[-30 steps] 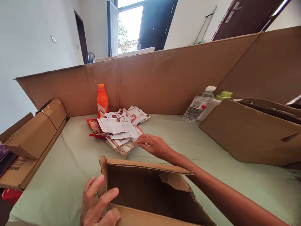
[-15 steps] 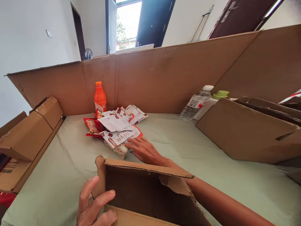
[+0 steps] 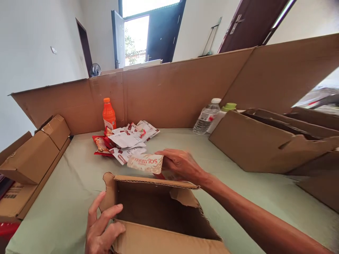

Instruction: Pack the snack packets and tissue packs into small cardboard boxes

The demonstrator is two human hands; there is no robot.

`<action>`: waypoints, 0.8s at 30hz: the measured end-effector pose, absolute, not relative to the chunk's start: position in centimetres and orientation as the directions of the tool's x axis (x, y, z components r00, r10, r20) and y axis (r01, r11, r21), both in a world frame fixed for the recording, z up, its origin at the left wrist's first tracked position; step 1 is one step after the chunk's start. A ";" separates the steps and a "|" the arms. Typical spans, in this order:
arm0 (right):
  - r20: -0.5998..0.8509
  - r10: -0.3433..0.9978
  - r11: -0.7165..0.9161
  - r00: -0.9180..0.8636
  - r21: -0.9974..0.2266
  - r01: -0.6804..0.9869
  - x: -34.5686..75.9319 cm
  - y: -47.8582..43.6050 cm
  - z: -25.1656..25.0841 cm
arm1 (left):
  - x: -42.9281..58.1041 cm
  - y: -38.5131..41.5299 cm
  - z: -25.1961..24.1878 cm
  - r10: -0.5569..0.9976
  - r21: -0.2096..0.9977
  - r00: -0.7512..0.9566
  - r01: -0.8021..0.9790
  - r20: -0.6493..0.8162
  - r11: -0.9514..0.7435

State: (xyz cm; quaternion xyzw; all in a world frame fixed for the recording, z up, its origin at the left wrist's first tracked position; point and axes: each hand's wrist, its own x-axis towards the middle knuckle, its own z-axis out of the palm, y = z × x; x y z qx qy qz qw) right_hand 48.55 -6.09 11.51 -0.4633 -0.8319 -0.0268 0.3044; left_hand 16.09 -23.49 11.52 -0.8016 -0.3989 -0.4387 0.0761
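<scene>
My right hand (image 3: 182, 164) is closed on a beige snack packet (image 3: 145, 163) printed "SQUIRREL", held just above the far rim of an open cardboard box (image 3: 156, 181) in front of me. My left hand (image 3: 102, 229) rests on the box's near left corner, thumb and fingers gripping the flap. Behind the packet lies a pile of several white and red snack packets (image 3: 125, 141) on the pale green table cover (image 3: 66, 197). An orange drink bottle (image 3: 108, 114) stands upright behind the pile.
Tall cardboard walls (image 3: 169, 88) fence the table's back and right. Folded cardboard boxes (image 3: 34, 158) sit at the left edge, flattened cardboard (image 3: 265, 144) at the right. A clear water bottle (image 3: 205, 118) and a green-capped white bottle (image 3: 225, 109) lean at the back right. An open door shows beyond.
My right hand reached into the packet pile, picked out the beige packet and drew it back toward the box rim. My left hand stayed on the box corner.
</scene>
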 end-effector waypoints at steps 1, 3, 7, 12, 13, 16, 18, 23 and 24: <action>0.525 0.784 0.522 -0.330 -0.270 0.809 49.5 -6.8 12.0 | 15.9 -23.4 11.5 0.557 0.208 0.320 0.696 0.767 -0.687; 0.487 0.840 0.429 -0.237 -0.331 0.841 51.1 -8.1 12.7 | 15.5 -23.2 11.5 0.520 0.162 0.367 0.677 0.771 -0.718; 0.295 0.946 0.262 -0.136 -0.443 0.857 52.6 -9.4 13.1 | 15.3 -22.8 12.1 0.499 0.142 0.372 0.674 0.782 -0.725; 0.123 0.974 0.226 -0.190 -0.535 0.814 51.6 -10.6 11.5 | 15.7 -22.9 12.9 0.528 0.126 0.410 0.690 0.744 -0.713; 0.081 0.975 0.218 -0.209 -0.560 0.799 51.4 -10.9 11.1 | 15.8 -23.0 13.0 0.527 0.128 0.401 0.692 0.749 -0.710; -0.017 0.974 0.176 -0.227 -0.579 0.796 51.1 -11.6 10.2 | 15.9 -23.3 12.9 0.536 0.146 0.372 0.703 0.758 -0.696; -0.037 0.977 0.154 -0.208 -0.550 0.821 51.1 -11.6 10.1 | 15.8 -23.4 12.8 0.547 0.143 0.382 0.709 0.745 -0.691; -0.033 0.986 0.121 -0.162 -0.517 0.847 50.0 -10.3 10.6 | 15.6 -23.0 12.6 0.555 0.146 0.394 0.705 0.733 -0.693; -0.029 0.988 0.116 -0.153 -0.518 0.848 49.6 -9.9 10.6 | 15.7 -23.0 12.7 0.554 0.149 0.390 0.705 0.736 -0.694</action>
